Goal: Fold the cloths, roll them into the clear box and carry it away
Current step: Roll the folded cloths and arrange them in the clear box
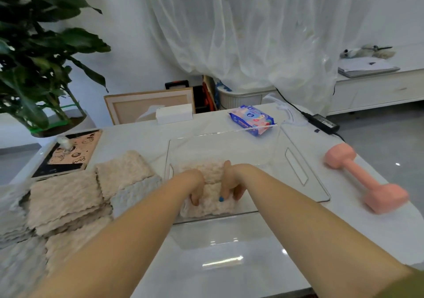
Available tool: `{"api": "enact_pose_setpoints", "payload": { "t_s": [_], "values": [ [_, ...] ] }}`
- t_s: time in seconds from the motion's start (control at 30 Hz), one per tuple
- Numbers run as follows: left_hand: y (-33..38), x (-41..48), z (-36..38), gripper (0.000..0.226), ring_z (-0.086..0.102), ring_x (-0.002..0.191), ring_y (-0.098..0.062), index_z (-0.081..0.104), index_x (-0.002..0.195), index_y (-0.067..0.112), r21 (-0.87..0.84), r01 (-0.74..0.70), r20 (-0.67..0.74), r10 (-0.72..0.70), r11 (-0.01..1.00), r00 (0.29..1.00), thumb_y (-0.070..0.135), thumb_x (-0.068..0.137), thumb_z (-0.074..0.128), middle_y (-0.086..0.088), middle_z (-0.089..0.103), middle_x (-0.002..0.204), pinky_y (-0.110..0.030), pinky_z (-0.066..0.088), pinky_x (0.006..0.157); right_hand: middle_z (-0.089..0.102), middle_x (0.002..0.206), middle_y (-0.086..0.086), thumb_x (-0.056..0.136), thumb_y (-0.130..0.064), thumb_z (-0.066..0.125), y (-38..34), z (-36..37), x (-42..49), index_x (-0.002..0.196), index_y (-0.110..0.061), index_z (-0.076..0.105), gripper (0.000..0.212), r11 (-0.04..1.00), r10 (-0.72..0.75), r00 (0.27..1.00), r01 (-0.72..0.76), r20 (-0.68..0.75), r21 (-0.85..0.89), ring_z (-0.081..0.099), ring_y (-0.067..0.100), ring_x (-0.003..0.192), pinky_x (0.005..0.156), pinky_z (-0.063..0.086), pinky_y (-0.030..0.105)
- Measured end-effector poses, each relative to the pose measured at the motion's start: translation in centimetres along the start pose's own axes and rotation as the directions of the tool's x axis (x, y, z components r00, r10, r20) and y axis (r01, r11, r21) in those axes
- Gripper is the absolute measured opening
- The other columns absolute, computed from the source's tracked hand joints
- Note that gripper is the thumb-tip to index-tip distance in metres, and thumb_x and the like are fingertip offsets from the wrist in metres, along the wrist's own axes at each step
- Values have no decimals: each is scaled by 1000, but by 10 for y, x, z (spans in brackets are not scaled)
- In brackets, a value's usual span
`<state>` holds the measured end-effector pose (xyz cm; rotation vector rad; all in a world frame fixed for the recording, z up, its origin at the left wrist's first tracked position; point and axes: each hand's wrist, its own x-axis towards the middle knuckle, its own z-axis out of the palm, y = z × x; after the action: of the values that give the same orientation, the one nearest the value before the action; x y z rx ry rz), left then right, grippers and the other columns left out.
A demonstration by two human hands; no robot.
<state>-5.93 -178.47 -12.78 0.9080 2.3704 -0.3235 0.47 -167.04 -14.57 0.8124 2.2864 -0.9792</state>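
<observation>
Packing is in hand: left hand [195, 183] and right hand [231, 182], each grip curled onto the rolled cloth [206, 207] near-left in the clear box [263, 155], should next release it and take from the stack [64, 194].

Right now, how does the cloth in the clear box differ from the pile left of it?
The boxed cloth sits inside the clear box, held by the left hand and right hand; the cloth pile lies on the table, untouched. The boxed cloth is one bundle; the cloth pile has several layers. Both look fluffy beige.
</observation>
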Motion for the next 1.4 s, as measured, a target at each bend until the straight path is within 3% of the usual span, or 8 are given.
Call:
{"api": "enact_pose_setpoints", "payload": {
  "t_s": [0.1,0.2,0.4,0.67,0.9,1.07,1.27,1.4],
  "values": [
    [-7,13,3,41,56,72,-16,55,122,0,-88,38,-137,-50,995,989,9,84,69,-11,63,117,-26,49,64,63,115,23,80,-5,72,-6,3,13,146,1,-9,105,997,41,994,-48,-98,-64,63,32,95,94,51,46],
    [-5,21,10,62,60,99,-26,33,133,2,-6,64,-219,-64,998,974,8,82,69,-15,57,120,-33,46,72,67,102,23,81,-8,73,0,3,19,142,2,-8,102,997,22,999,-24,-24,-75,62,31,85,92,52,48],
    [-5,29,13,69,36,125,-27,27,139,8,303,222,-461,-61,927,885,27,83,63,-11,35,136,-36,35,96,65,113,26,81,-10,74,3,2,23,143,-2,0,97,994,-4,1000,3,-11,-107,66,33,99,92,52,49],
    [-16,50,27,65,34,136,-21,28,146,5,300,104,-175,-52,948,983,26,92,57,-9,36,148,-39,8,118,63,116,22,82,-11,73,1,1,14,135,-1,20,77,984,-49,999,47,-8,-175,62,26,90,80,52,34],
    [-15,33,20,51,45,124,-23,40,137,9,428,134,-318,10,894,948,26,91,54,-5,48,131,-55,-9,117,58,110,17,86,-13,69,1,0,6,136,-4,20,71,986,-40,999,37,-16,-163,61,25,85,67,51,32],
    [-9,20,8,55,38,130,-26,44,137,14,539,178,-310,-2,824,951,39,89,56,-6,46,136,-60,-12,114,60,109,14,89,-19,63,1,-2,0,113,-2,50,32,951,9,1000,-6,6,-310,59,21,68,54,46,26],
    [-29,-9,-8,36,40,126,-26,54,122,17,455,137,-438,87,880,895,38,92,56,-5,50,126,-61,-19,110,56,106,14,88,-18,67,-8,-17,-18,107,-7,42,33,952,49,998,-59,-42,-302,59,22,66,58,49,29],
    [-51,-35,-2,44,25,141,-28,46,133,16,303,69,-596,133,951,792,41,97,47,-9,37,145,-61,-13,111,59,100,17,88,-13,65,-17,-15,-32,102,-4,47,24,968,5,988,-43,-152,-247,60,25,67,65,53,33]
  ]
}}
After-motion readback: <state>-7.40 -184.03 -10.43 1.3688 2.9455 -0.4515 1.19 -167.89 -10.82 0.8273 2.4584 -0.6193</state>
